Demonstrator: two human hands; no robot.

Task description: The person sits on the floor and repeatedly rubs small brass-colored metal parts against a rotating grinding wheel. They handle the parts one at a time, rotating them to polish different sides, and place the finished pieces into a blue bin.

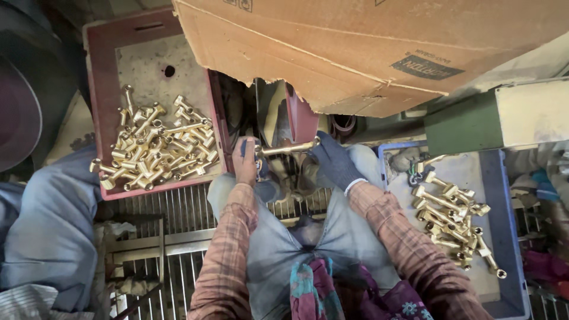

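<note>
We held one brass fitting (288, 148) crosswise between our hands, above our knees. Our left hand (245, 161) was bare and closed in a grip around the fitting's near end, fingers curled over it. Our right hand (333, 161), in a dark knitted glove, steadied the other end; its fingers were bent toward the fitting, but we could not tell how tightly they pinched it.

Just beyond both hands stood a dark machine (261, 118), partly hidden behind a red guard (299, 121). A big cardboard box (379, 53) hung over the machine and blocked most of our view past the right hand.

Out to the left of the left hand sat a red crate (104, 71) with a loose heap of brass fittings (155, 148) piled at its near end. To the right of the right hand lay a blue tray (504, 237) holding a smaller scatter of brass pieces (453, 216). Beyond that tray stood a green block (459, 124). A metal grate (172, 213) showed under our left forearm, and a patterned cloth (314, 290) lay in our lap.
</note>
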